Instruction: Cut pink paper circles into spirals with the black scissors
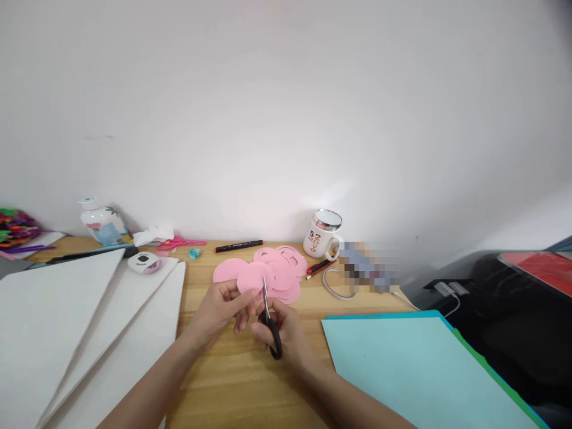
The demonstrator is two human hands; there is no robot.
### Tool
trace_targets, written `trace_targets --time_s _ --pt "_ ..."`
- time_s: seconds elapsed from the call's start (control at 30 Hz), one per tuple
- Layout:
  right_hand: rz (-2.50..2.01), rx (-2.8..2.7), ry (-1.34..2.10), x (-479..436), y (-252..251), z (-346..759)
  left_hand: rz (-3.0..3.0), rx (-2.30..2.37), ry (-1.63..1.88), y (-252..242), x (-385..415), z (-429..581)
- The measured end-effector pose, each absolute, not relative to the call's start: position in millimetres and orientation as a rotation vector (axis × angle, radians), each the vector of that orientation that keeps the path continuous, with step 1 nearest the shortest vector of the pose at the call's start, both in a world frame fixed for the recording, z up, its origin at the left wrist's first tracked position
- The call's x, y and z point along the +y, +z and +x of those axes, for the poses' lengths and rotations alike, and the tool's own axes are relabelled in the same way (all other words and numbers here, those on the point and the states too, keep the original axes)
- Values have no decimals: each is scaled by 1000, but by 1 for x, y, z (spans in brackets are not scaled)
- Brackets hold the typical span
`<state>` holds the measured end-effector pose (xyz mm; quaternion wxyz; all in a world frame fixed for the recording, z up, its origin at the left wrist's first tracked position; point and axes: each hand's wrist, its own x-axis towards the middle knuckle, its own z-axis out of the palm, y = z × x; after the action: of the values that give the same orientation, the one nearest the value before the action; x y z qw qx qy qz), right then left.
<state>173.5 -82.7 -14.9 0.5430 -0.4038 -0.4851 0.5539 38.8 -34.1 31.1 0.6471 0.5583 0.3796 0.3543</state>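
Observation:
Between the thumb and fingers of my left hand (227,305) is a round pink paper piece (252,277), held up off the table. My right hand (286,330) grips black-handled scissors (271,336), their blades pointing up and lying against the right part of that paper. Whether the blades have cut into it I cannot tell. Just behind my hands, a loose pile of pink paper circles (286,277) lies on the wooden table, several overlapping and some with cut-out holes.
White sheets (89,333) cover the left side, with a white tape dispenser (145,262) on them. Light blue sheets (402,357) lie at right. Along the wall stand a white bottle (105,223) and a mug (322,235), with pink scissors (181,243) and a black marker (239,246) between.

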Motion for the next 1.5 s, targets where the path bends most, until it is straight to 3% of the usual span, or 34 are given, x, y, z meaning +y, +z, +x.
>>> trace_targets --time_s 0.37,1.5 --pt "-758 -1149 1326 -80 -12 171 1355 895 759 32 -39 43" --pt "-855 -1161 1273 -80 -6 174 1418 931 745 33 -41 43"
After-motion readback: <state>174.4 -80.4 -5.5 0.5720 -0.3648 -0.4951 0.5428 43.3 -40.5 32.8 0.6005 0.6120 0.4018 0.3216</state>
